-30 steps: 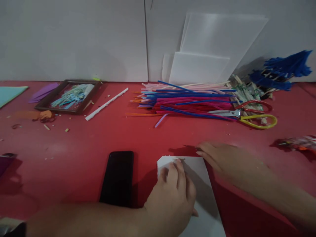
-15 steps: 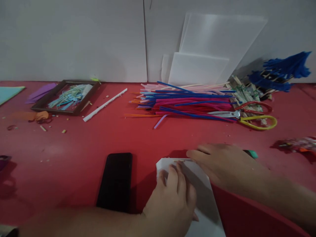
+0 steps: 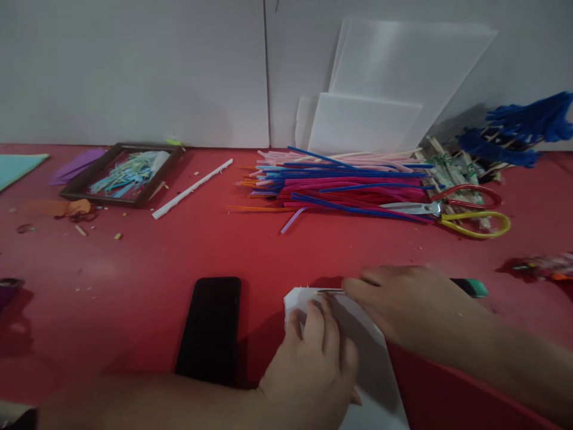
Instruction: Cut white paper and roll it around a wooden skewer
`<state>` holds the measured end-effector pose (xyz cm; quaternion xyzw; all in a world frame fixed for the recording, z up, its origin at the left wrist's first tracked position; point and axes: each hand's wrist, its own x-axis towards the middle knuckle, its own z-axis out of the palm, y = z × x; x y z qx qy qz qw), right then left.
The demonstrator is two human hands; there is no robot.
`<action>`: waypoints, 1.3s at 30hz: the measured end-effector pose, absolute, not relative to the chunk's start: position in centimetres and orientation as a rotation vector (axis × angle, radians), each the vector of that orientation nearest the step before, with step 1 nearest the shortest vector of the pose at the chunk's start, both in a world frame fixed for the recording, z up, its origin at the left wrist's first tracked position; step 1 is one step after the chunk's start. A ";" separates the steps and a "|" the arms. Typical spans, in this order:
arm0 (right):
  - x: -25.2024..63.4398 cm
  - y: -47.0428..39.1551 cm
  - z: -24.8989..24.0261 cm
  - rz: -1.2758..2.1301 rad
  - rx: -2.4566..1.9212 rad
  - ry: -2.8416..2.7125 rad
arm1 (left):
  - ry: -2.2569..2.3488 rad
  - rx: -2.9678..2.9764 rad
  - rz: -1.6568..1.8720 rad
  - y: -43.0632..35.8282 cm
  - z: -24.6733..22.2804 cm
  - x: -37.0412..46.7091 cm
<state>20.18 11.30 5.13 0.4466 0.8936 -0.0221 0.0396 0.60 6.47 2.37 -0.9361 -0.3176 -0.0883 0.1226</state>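
Observation:
A white board or sheet [image 3: 373, 364] with cut corners lies at the lower middle. My left hand [image 3: 313, 364] rests on it, fingers bent and slightly apart, tips near its far edge. My right hand [image 3: 394, 298] is closed at the board's far right corner, round a dark tool with a green end [image 3: 475, 288]. The tool's thin front part shows along the far edge, close to my left fingertips; most of its body is hidden by my right hand. A black phone [image 3: 210, 328] lies left of my left hand.
Scissors [image 3: 430, 208] lie against a pile of coloured pipe cleaners [image 3: 349, 185]. A brown frame [image 3: 138, 194] and a white stick [image 3: 192, 189] are at the back left. White sheets [image 3: 403, 65] lean on the wall. Blue fringed pieces [image 3: 528, 122] stand at the back right.
The tool's green end has shifted right and shows more. Its thin front part is now clearer at the board's far edge. My left hand is almost unmoved; the view has shifted slightly.

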 end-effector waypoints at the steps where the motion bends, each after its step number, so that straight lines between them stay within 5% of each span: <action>1: 20.1 11.3 5.2 -0.072 1.362 2.732 | -0.929 -2.732 -0.265 6.5 2.4 0.6; 39: 17.5 12.2 8.2 -0.119 1.207 2.435 | -0.936 -2.728 -0.228 6.5 2.5 0.9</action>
